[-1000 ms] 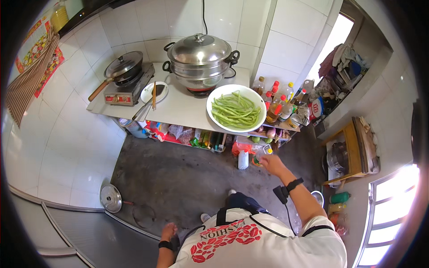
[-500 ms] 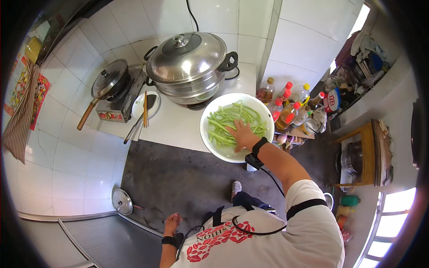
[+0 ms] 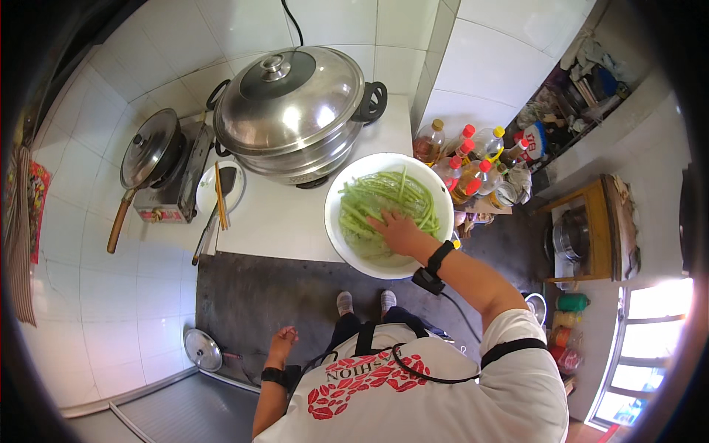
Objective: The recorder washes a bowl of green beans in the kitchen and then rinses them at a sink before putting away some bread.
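A white enamel bowl (image 3: pixel 334 238) stands at the counter's front right edge, with long green beans (image 3: pixel 417 193) lying in cloudy water. My right hand (image 3: pixel 402 232) reaches into it, palm down, fingers apart among the beans and partly under them, gripping nothing I can see. Low beside my body hangs my left hand (image 3: pixel 283 342), its fingers curled in with nothing visible in them; it is away from the counter. Both wrists wear black bands.
Behind the bowl sits a big lidded steel steamer pot (image 3: pixel 292 111). To the left are a plate (image 3: pixel 235 198) with chopsticks (image 3: pixel 221 196) and a spatula, and a lidded pan (image 3: pixel 151 148) on a gas stove (image 3: pixel 181 181). Several bottles (image 3: pixel 469 181) crowd the right.
I have stepped closer, and both my feet now show. My right hand has pushed deeper into the beans, and the water looks stirred. The left hand has risen slightly, its fingers curled.
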{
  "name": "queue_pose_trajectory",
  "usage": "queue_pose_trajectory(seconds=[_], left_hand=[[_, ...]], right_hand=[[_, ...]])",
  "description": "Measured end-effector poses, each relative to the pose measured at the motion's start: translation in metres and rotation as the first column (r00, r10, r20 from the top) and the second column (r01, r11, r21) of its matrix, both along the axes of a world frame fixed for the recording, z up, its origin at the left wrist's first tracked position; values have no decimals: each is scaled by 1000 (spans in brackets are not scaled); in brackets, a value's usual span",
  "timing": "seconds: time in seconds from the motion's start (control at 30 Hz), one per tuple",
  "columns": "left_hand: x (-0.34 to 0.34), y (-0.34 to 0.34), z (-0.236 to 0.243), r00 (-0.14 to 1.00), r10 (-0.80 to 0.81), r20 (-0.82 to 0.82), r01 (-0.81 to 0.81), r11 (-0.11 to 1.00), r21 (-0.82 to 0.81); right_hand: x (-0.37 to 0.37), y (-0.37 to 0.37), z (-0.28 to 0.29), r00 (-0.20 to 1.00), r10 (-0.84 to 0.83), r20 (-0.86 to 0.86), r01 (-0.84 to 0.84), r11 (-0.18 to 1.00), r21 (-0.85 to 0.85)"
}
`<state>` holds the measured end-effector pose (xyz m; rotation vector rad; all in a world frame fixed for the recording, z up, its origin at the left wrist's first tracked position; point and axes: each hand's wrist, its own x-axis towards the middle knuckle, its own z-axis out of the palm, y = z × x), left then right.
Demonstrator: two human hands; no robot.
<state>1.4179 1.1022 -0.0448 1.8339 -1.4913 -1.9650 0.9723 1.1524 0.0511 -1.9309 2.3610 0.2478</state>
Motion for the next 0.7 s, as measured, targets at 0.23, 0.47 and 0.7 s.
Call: queue_pose_trajectory(seconds=[0.23,0.47,0.7], left_hand=[[3,-63,-43,967,-233,-104,215,963,-161],[-19,-85,-21,960,-271,-72,256,952,-169],[-11,-102,-31,887,-460,44,443,820,-363]], right_hand=[[0,2,5,960,-182,213,165,982,94],[-45,-25,22,888,-267,376,315,946,-72],[-6,-61,-8,900,-352,256,318,934,165]])
